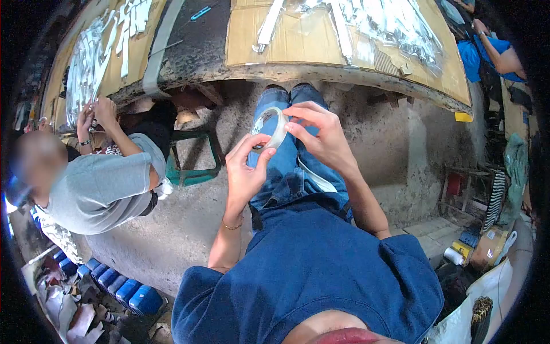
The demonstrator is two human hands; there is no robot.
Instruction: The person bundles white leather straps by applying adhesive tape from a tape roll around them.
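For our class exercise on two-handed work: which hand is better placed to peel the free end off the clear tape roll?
The right hand, probably. Its fingertips pinch at the rim of the clear round tape roll, while the left hand steadies the roll from below with thumb and forefinger.

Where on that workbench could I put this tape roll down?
Bare cardboard lies between the dark gap and the white strips. The plastic-wrapped pieces crowd the bench's right. Both hands hold the tape roll.
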